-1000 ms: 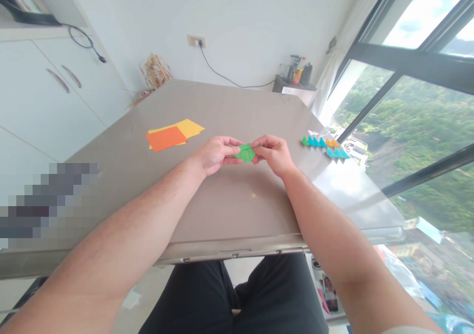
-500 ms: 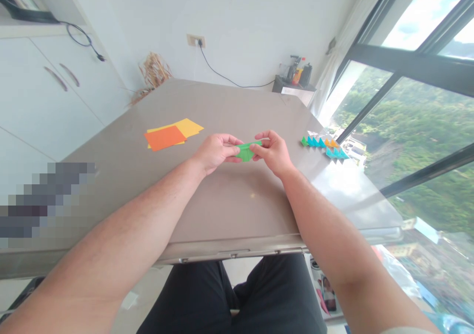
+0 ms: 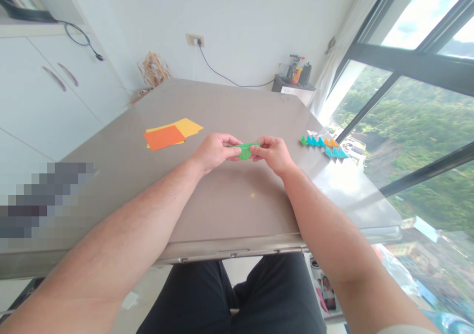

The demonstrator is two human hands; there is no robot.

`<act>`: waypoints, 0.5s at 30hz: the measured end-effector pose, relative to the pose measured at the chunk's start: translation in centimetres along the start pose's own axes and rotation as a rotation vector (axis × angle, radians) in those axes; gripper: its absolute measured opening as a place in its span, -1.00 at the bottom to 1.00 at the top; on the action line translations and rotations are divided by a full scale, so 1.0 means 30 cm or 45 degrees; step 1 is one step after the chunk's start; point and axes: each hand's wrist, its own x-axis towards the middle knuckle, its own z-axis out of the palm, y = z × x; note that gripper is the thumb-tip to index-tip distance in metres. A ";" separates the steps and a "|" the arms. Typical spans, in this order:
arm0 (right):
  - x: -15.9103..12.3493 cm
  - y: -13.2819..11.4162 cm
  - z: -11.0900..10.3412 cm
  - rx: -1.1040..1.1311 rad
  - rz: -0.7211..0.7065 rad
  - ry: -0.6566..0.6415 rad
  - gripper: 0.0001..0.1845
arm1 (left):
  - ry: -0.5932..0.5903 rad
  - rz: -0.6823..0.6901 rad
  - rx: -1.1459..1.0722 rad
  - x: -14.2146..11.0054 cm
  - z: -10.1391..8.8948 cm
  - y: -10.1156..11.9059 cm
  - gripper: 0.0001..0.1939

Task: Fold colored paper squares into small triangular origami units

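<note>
A small piece of folded green paper (image 3: 245, 151) is held between my two hands above the middle of the table. My left hand (image 3: 217, 151) pinches its left end, thumb in front and fingers behind. At the right end, my right hand (image 3: 273, 152) grips it between thumb and fingers. The fingers cover both ends, so only the creased middle shows. Off to the left lie an orange paper sheet (image 3: 165, 138) and yellow paper sheets (image 3: 189, 126), partly overlapping. Several small folded paper boats (image 3: 314, 142) in green, blue and orange stand in rows on the right.
The grey-brown table (image 3: 229, 200) has its front edge at my lap. A large window (image 3: 400, 102) borders it on the right. Bottles (image 3: 298, 73) stand on a small cabinet behind the far right corner. White cupboards (image 3: 48, 87) are on the left.
The raised fingers of my right hand have come down and closed on the green paper. My left hand keeps its pinch, and the papers and boats stay where they were.
</note>
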 end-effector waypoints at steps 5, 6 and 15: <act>-0.001 -0.003 -0.001 0.003 -0.013 -0.014 -0.73 | -0.004 -0.044 0.026 0.000 0.005 0.000 -0.83; -0.001 -0.004 -0.001 0.009 -0.011 -0.014 -0.74 | 0.002 -0.043 0.039 0.000 0.006 0.000 -0.84; 0.002 -0.004 0.000 0.026 -0.011 -0.009 -0.73 | 0.058 0.021 0.205 -0.009 0.011 0.016 -0.83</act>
